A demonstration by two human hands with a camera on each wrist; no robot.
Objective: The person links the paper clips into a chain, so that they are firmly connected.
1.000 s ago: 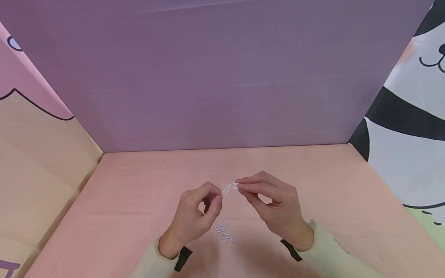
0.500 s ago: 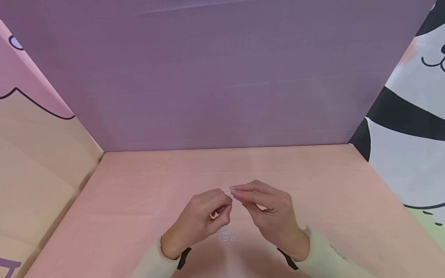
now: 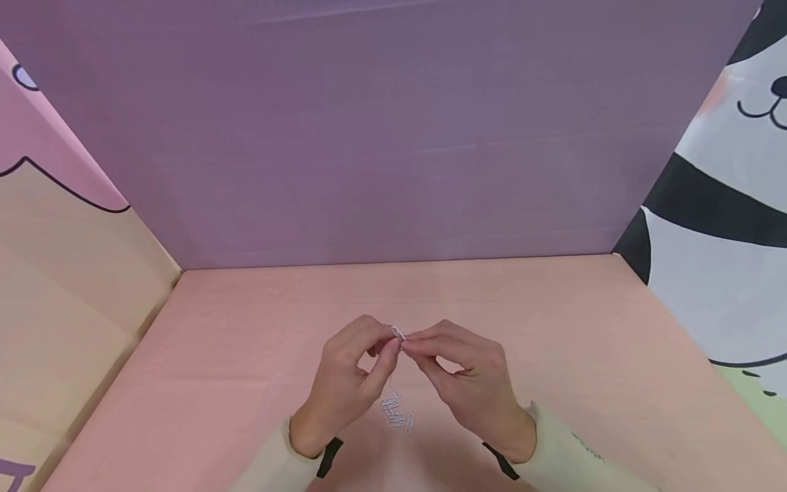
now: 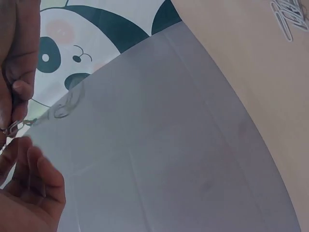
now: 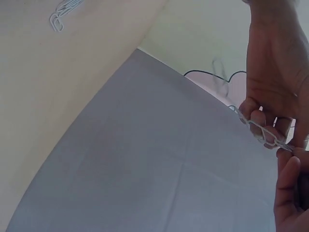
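Both hands are up over the pink table (image 3: 246,355), fingertips meeting right above the little pile of paper clips (image 3: 396,414). The left hand (image 3: 347,383) and the right hand (image 3: 467,383) each pinch an end of a paper clip (image 3: 397,333). In the right wrist view it looks like a short chain (image 5: 260,129) of linked clips running between the fingers, so I'd guess a few are already joined. The pile just below the hands, toward the person, still has a handful lying loose, so there's plenty left. No boxes or trays anywhere, just the purple back wall (image 3: 393,137) behind the pile.
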